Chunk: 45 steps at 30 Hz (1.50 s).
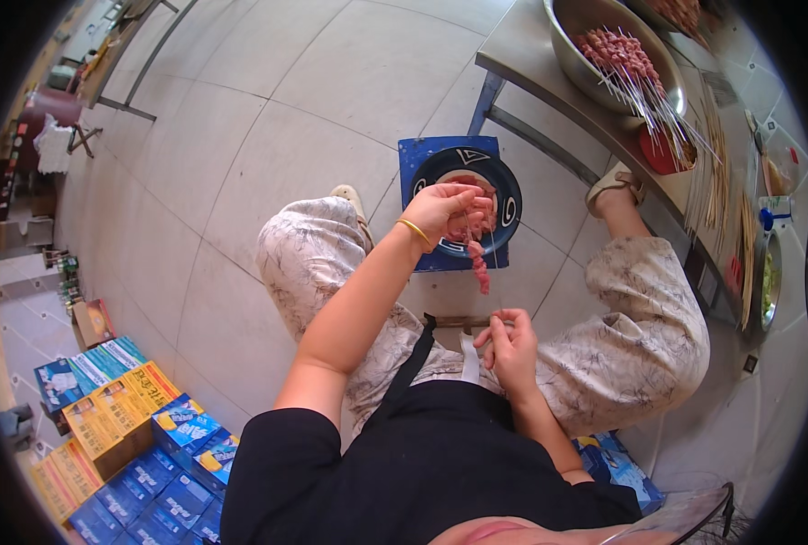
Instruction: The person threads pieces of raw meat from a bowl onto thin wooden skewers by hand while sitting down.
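Note:
Over a dark patterned plate [515,178] holding raw meat pieces [455,231], my left hand [455,208] grips a thin skewer. Threaded meat chunks [478,268] hang below that hand, towards my body. My right hand [511,344] is lower, near my lap, its thumb and forefinger pinched together at the other end of the skewer. The plate rests on a blue box [414,151] between my feet.
At the upper right a metal table [537,73] bears a steel bowl [559,48] of meat skewers, a red container [656,151] and bare bamboo sticks [717,170]. Stacked cartons [124,415] stand at the lower left. A table frame [146,65] is at the upper left.

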Tool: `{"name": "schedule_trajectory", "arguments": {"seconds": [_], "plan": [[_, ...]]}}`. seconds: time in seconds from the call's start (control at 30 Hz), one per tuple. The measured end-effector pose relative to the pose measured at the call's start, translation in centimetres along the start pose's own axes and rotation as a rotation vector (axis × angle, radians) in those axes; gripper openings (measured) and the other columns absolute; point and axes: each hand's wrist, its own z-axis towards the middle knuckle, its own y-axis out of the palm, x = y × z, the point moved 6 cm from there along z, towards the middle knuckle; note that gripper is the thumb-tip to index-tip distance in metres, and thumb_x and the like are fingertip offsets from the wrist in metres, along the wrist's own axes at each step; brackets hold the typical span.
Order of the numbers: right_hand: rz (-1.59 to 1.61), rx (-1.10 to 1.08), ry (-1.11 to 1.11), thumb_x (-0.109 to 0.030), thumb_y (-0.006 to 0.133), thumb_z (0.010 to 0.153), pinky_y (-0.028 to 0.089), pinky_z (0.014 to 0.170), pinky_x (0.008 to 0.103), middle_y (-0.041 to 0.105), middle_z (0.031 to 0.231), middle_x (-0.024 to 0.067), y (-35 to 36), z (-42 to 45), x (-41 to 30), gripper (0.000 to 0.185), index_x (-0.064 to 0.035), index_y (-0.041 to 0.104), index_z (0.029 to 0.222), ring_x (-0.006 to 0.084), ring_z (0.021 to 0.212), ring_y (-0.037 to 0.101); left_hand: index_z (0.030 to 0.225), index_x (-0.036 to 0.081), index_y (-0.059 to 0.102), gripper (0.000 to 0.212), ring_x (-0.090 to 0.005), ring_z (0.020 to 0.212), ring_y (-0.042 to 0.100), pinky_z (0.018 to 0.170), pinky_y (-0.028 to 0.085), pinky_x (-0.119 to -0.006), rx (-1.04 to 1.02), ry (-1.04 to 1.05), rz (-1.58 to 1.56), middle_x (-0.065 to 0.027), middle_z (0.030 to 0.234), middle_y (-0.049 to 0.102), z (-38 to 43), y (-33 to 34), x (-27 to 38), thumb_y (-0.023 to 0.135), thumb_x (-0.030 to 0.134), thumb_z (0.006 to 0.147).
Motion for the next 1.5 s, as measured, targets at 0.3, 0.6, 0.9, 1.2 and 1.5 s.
{"name": "schedule_trajectory", "arguments": {"seconds": [0.3, 0.6, 0.9, 1.2, 1.5], "plan": [[-0.189, 0.037, -0.082, -0.008, 0.045, 0.092, 0.031, 0.035, 0.0194, 0.058, 0.064, 0.0098, 0.5, -0.1, -0.9, 0.012, 0.0011, 0.042, 0.099, 0.0058, 0.038, 0.041, 0.103, -0.006, 0.055, 0.022, -0.0205, 0.091, 0.063, 0.077, 0.054, -0.025, 0.029, 0.006, 0.014, -0.0182, 0.099, 0.062, 0.1, -0.3, -0.2, 0.054, 0.012, 0.089], [-0.125, 0.039, -0.085, -0.008, 0.045, 0.092, 0.031, 0.035, 0.0196, 0.057, 0.063, 0.0097, 0.5, 0.2, -0.2, 0.011, 0.0005, 0.042, 0.098, 0.0057, 0.037, 0.039, 0.102, -0.007, 0.056, 0.022, -0.0173, 0.081, 0.063, 0.071, 0.055, -0.023, 0.056, 0.021, -0.004, -0.0164, 0.096, 0.063, 0.2, -0.2, -0.1, 0.052, 0.012, 0.090], [0.014, 0.029, -0.003, -0.008, 0.045, 0.092, 0.031, 0.036, 0.0191, 0.057, 0.063, 0.0088, 0.6, 0.4, -0.3, 0.011, 0.0000, 0.043, 0.099, 0.0051, 0.038, 0.039, 0.103, -0.006, 0.055, 0.023, -0.0169, 0.083, 0.063, 0.071, 0.055, -0.023, 0.066, 0.030, -0.028, -0.0159, 0.096, 0.063, 0.2, -0.3, -0.3, 0.052, 0.013, 0.091], [0.205, -0.021, 0.038, -0.008, 0.045, 0.092, 0.030, 0.036, 0.0184, 0.056, 0.063, 0.0080, 0.2, 0.8, 0.3, 0.011, -0.0007, 0.043, 0.099, 0.0043, 0.038, 0.039, 0.103, -0.006, 0.053, 0.023, -0.0214, 0.093, 0.062, 0.075, 0.055, -0.025, 0.060, 0.051, -0.070, -0.0174, 0.100, 0.061, 0.4, 0.0, -0.3, 0.053, 0.013, 0.090], [0.234, -0.021, 0.038, -0.010, 0.044, 0.093, 0.030, 0.035, 0.0183, 0.056, 0.063, 0.0097, 0.4, 1.0, 0.4, 0.011, -0.0012, 0.042, 0.099, 0.0050, 0.037, 0.039, 0.102, -0.006, 0.055, 0.023, -0.0210, 0.091, 0.063, 0.075, 0.055, -0.026, 0.047, 0.009, -0.072, -0.0172, 0.100, 0.062, 0.3, -0.1, -0.8, 0.052, 0.014, 0.090]]}}
